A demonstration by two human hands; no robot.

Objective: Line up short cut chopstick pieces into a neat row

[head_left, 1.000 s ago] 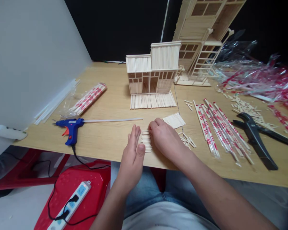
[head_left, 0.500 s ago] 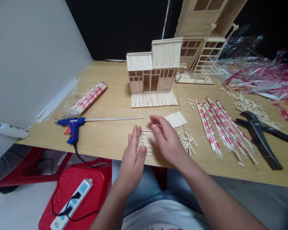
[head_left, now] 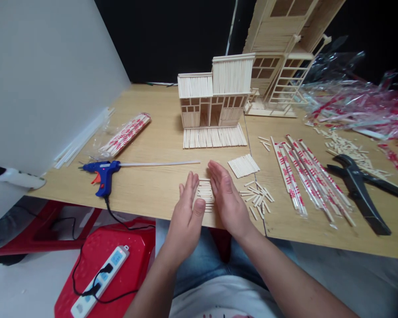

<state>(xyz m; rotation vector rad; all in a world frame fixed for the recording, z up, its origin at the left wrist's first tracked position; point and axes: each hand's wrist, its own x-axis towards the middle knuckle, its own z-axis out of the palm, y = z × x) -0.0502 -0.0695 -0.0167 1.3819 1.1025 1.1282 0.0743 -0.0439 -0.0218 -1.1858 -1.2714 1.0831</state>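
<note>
A row of short wooden sticks (head_left: pixel 205 194) lies side by side on the table near its front edge. My left hand (head_left: pixel 187 210) stands on edge along the row's left ends, fingers straight. Against the right ends my right hand (head_left: pixel 228 194) is upright too, its fingers extended. Neither hand grips anything. To the right of my right hand are a flat panel of joined sticks (head_left: pixel 243 165) and a loose pile of cut sticks (head_left: pixel 259 196). Behind them stands a small stick house (head_left: pixel 215 95).
A blue glue gun (head_left: pixel 102 174) with a long glue stick lies left. Wrapped chopsticks (head_left: pixel 313 176) and black-handled cutters (head_left: pixel 356 187) lie right, near stick offcuts (head_left: pixel 348 148) and plastic wrappers (head_left: pixel 361 101). A taller stick house (head_left: pixel 275 57) stands behind. Below left, a power strip (head_left: pixel 101 280) rests on a red stool (head_left: pixel 135 240).
My right hand has turned more upright and come in against the right ends of the stick row, uncovering the panel. My left hand stays along the left ends.
</note>
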